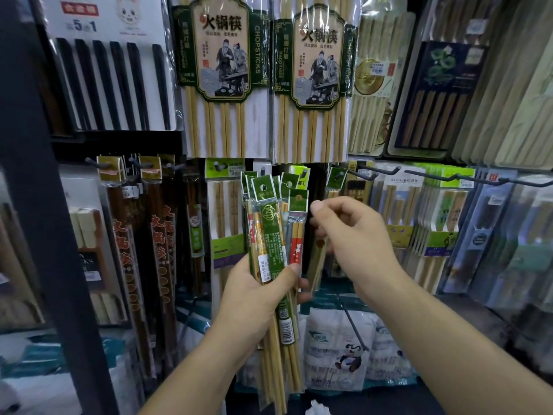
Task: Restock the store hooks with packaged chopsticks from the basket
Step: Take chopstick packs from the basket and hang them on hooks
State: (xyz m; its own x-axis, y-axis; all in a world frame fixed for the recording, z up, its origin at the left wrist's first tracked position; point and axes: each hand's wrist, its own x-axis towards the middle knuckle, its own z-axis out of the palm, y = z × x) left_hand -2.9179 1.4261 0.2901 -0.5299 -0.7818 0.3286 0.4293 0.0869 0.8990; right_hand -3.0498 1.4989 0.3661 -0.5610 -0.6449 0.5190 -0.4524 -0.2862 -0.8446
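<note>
Our left hand (254, 295) is curled round a bundle of packs (270, 226), thumb across the front and fingers wrapped behind. The bundle stands upright in front of the middle of the rack (39, 235), and its green headers with punched holes fan out at the top. The bamboo sticks reach down past our wrist.

Our right hand (359, 238) is just right of the bundle's top. Its fingers are curled and the thumb and forefinger tips are close together. A thin pack (317, 265) slants down beneath those fingers, but we cannot tell whether the hand grips it or whether it hangs behind.

A bare hook (434, 175) juts out near the rack's right edge, above rows of hung packs. Two big packs (223, 55) with green labels hang along the top edge. Dark red packs (158, 235) hang towards the left edge. White bags (338, 339) with a panda print sit along the bottom edge.
</note>
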